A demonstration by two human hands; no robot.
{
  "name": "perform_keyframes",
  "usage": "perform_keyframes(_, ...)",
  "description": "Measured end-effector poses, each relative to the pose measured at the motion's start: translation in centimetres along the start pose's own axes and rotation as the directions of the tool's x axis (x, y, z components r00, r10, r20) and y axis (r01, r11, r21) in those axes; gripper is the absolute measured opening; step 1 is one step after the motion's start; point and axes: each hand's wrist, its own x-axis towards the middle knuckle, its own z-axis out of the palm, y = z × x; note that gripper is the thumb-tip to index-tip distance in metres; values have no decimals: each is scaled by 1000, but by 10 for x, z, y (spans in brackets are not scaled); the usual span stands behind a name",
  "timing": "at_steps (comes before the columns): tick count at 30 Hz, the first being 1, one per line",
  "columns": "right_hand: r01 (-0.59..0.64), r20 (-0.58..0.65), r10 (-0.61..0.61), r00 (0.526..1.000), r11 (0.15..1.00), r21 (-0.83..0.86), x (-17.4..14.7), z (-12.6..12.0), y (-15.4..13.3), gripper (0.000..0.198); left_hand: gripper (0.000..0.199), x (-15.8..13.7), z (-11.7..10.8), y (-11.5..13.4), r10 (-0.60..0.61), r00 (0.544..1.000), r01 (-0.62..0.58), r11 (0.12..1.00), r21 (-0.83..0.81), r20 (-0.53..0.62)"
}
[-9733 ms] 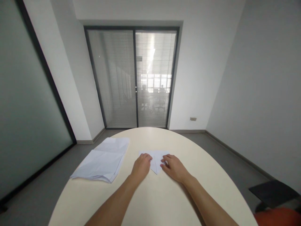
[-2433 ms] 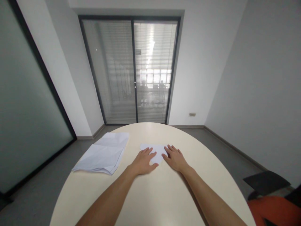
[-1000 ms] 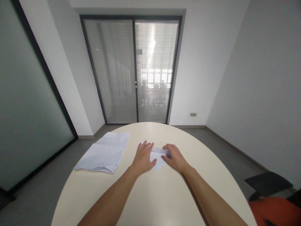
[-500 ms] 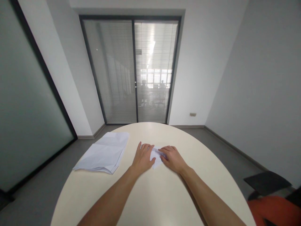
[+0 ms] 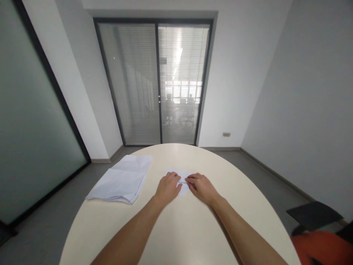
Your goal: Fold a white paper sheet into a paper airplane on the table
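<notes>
A small folded sheet of white paper (image 5: 183,174) lies on the table between my hands, with a crease running across it and a pointed corner toward me. My left hand (image 5: 168,187) grips its left side, fingers curled over the fold and thumb below. On the other side, my right hand (image 5: 202,187) pinches the fold's right end between thumb and fingers. Both hands rest low at the tabletop and hide the paper's side edges.
The round cream table (image 5: 176,235) fills the foreground. Larger folded white sheets (image 5: 121,178) lie at its left edge. A chair with an orange seat (image 5: 321,246) stands at the lower right. Beyond the table is a glass door with blinds (image 5: 179,84).
The top flap of the paper has come down toward me, showing a flat band above the crease. My left fingers have drawn in and curled nearer to me; my right hand has shifted slightly.
</notes>
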Motion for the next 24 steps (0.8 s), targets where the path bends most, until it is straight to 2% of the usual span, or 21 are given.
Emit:
perform_keyframes(8,-42,20,43,999,997,-64,2,-2,4,35,26,0,4,1,-141,990,140,989,36,1)
perform_keyframes(10,-33,30,35,999,997,-69,1,-1,6,38,27,2,4,0,-113,994,113,993,30,-4)
perform_keyframes(15,-31,21,32,999,998,-49,0,0,3,39,37,4,8,-3,47,998,-44,997,-58,40)
perform_keyframes(18,-71,-3,71,997,996,-45,0,-2,-5,30,38,2,11,-6,46,996,-37,993,-115,77)
perform_keyframes(22,-103,-2,103,995,994,-34,1,-5,-12,36,38,-1,12,-8,68,992,-54,990,-128,108)
perform_keyframes(24,-75,16,75,997,997,-9,0,-2,-11,37,42,-2,12,-7,64,988,-48,992,-119,137)
